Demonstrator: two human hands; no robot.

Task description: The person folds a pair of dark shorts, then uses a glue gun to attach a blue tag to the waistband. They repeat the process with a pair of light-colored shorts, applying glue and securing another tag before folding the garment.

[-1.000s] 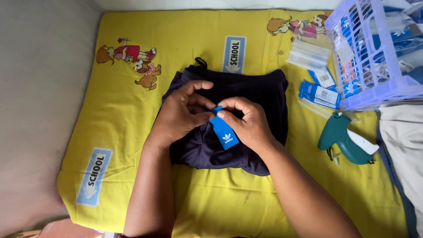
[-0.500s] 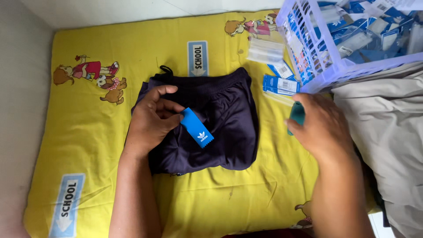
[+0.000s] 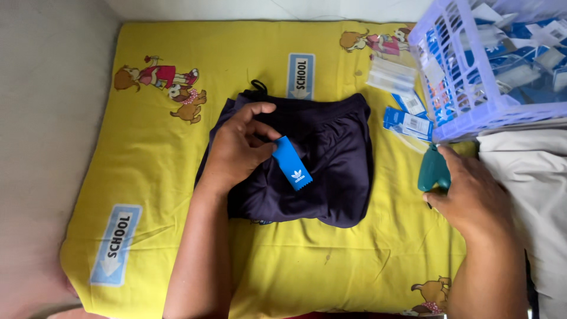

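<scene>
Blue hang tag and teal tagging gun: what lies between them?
Head view: dark folded garment under the blue hang tag, then bare yellow sheet up to the teal tagging gun.

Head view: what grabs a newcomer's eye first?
The bright yellow cartoon-print cloth fills the frame, with a folded dark navy garment at its centre. The left hand pins a blue tag on the garment, while the right hand grips a teal tagging gun beside it. A lilac plastic basket of tags sits top right.
</scene>
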